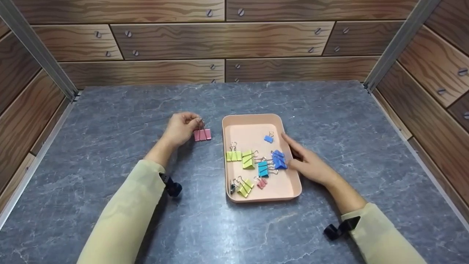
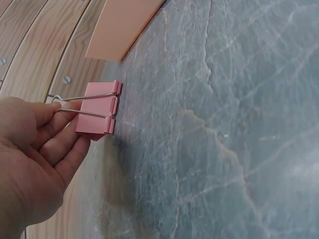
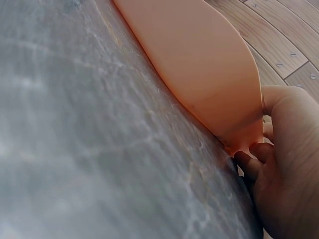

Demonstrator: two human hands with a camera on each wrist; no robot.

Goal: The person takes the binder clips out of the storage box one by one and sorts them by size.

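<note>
So you're pinching the big pink binder clip (image 2: pixel 97 108) by its wire handles (image 2: pixel 89 96) with your left hand (image 1: pixel 180 129), thumb against fingers. It's hanging handles-up just left of the peach tray (image 1: pixel 253 130), down close to the grey marbled table (image 1: pixel 201 227); can't tell if it's actually touching. Your right hand (image 1: pixel 311 167) is resting against the tray's right side, fingers touching the outer wall, but I can't tell whether you're really gripping the rim or just steadying it.

Inside the tray, a small blue clip (image 1: pixel 269 139) is sitting alone toward the far end. A bigger blue clip (image 1: pixel 279 160) is lying by the right wall, right beside a teal clip (image 1: pixel 263 169). Three lime clips (image 1: pixel 248 161) are sitting on the left half, with a dark clip (image 1: pixel 232 188) near the near-left corner and a little reddish clip (image 1: pixel 261 183) below the teal one.
</note>
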